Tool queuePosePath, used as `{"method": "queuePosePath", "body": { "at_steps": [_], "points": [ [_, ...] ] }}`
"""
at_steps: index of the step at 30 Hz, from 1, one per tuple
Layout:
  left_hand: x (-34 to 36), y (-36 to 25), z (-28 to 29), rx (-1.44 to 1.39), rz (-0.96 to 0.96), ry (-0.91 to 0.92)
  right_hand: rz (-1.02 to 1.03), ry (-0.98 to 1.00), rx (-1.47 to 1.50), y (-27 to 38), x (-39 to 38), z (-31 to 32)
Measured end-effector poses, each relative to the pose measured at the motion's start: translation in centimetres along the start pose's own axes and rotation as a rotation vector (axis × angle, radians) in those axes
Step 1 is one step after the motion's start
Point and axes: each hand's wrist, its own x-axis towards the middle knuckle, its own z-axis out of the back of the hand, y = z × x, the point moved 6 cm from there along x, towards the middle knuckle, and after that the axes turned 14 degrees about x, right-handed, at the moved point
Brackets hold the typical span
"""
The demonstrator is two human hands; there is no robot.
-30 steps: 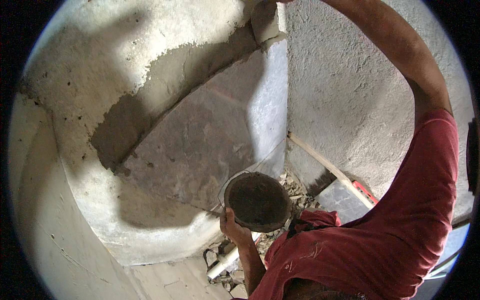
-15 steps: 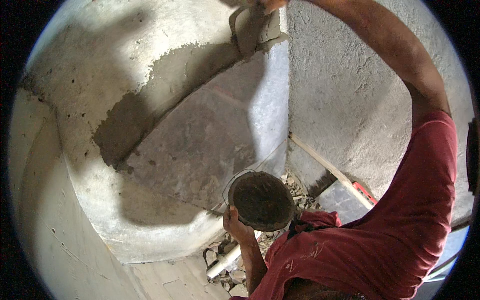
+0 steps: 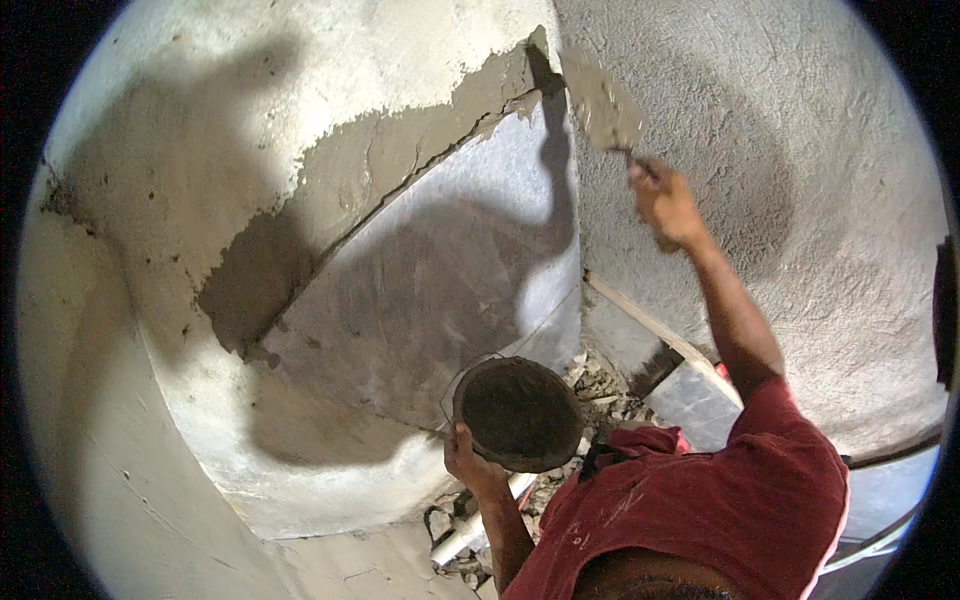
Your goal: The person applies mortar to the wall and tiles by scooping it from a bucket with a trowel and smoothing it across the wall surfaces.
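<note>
My right hand [image 3: 665,205] grips the handle of a trowel [image 3: 603,107]. Wet grey mortar coats its blade, which is held up in front of the rough wall at the right, near the corner. Low in the middle, my left hand [image 3: 472,463] is closed on the edge of a dark round bucket [image 3: 558,453] with a thin wire handle. The inside is dark, so its contents are hard to make out. A band of damp mortar [image 3: 375,155] runs slantwise across the pale wall, along the upper edge of a smooth grey panel [image 3: 400,285].
Rubble [image 3: 600,385] lies on the floor beyond the bucket. A white pipe [image 3: 458,540] rests among stones near my left forearm. Against the right wall leans a wooden strip [image 3: 650,325], beside a grey tile [image 3: 695,405]. The rough wall [image 3: 800,230] rises at the right.
My right hand has come down and right, away from the top of the mortar band, bringing the trowel off the wall corner. The bucket in my left hand has hardly shifted.
</note>
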Motion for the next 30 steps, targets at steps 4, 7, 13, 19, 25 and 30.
{"method": "queuePosePath", "body": {
  "at_steps": [4,7,13,19,25,30],
  "points": [
    [0.2,0.8,-0.5,-0.204,0.148,0.007,-0.146,0.008,0.542,-5.6,0.3,-4.0],
    [-0.2,0.0,-0.4,-0.129,0.139,0.04,-0.21,0.053,0.643,-5.1,1.4,-5.9],
    [-0.9,-0.7,-0.9,-0.098,0.035,0.031,-0.19,0.171,0.667,-2.7,-3.6,-11.3],
    [-1.0,0.4,-0.6,0.119,-0.131,0.061,-0.167,0.578,0.505,-2.6,-10.2,-13.2],
    [0.5,-3.5,-1.2,0.136,-0.137,0.013,-0.052,0.845,0.228,-8.1,-15.8,-10.2],
    [0.7,-1.8,0.4,-0.414,0.143,-0.001,0.295,0.911,-0.083,-9.9,-18.3,-5.7]
  ]
}}
